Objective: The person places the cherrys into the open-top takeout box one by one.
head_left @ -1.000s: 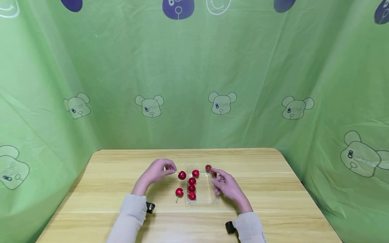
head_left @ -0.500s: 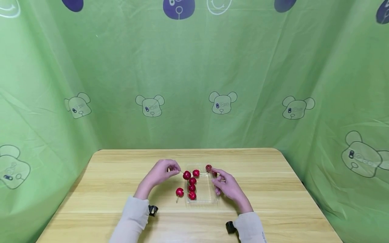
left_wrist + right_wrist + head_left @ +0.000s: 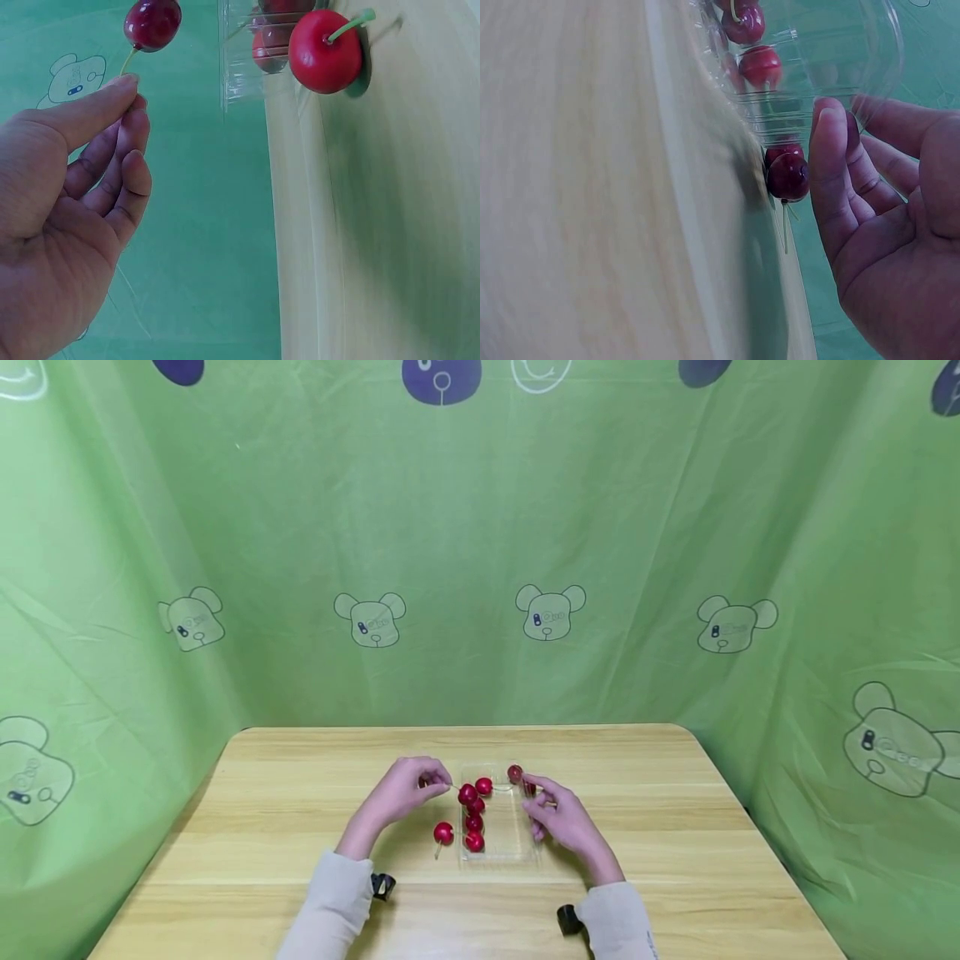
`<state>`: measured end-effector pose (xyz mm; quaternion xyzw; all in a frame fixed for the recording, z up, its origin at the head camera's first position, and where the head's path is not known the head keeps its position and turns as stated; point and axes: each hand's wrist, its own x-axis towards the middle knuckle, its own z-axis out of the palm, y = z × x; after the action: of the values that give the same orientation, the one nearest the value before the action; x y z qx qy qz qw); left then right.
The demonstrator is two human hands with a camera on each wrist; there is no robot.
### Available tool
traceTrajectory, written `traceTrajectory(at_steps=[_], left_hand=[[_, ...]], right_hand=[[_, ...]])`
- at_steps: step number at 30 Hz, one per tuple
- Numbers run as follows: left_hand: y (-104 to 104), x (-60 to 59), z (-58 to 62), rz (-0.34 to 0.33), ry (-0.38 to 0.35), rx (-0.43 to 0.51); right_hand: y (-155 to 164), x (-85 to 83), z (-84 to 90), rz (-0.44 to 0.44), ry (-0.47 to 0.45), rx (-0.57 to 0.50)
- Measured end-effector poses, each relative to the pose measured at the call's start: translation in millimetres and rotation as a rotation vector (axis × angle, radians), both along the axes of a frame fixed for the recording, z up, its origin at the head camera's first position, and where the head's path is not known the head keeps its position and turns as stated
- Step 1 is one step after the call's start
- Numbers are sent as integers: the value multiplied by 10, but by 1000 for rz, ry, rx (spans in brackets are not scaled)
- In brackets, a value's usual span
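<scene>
Cherry (image 3: 467, 793) now over tray (image 3: 525, 852) (from left)

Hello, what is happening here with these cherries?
A person's left hand pinches a cherry by its stem, holding it over the clear plastic tray on the wooden table. The right hand touches the tray's right side. Several cherries lie inside; another cherry lies on the table left of it.

Glossy red cherries (image 3: 473, 823), clear plastic tray (image 3: 517, 853), matt wood table (image 3: 675, 827).
</scene>
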<state>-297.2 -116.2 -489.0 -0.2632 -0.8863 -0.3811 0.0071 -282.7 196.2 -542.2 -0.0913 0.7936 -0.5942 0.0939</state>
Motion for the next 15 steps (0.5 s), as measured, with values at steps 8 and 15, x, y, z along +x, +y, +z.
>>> traceTrajectory(at_steps=[8, 15], left_hand=[[38, 41, -36, 4, -11, 14], [84, 89, -56, 9, -22, 31]], right_hand=[[-5, 4, 9, 2, -2, -1], [-7, 1, 9, 0, -8, 5]])
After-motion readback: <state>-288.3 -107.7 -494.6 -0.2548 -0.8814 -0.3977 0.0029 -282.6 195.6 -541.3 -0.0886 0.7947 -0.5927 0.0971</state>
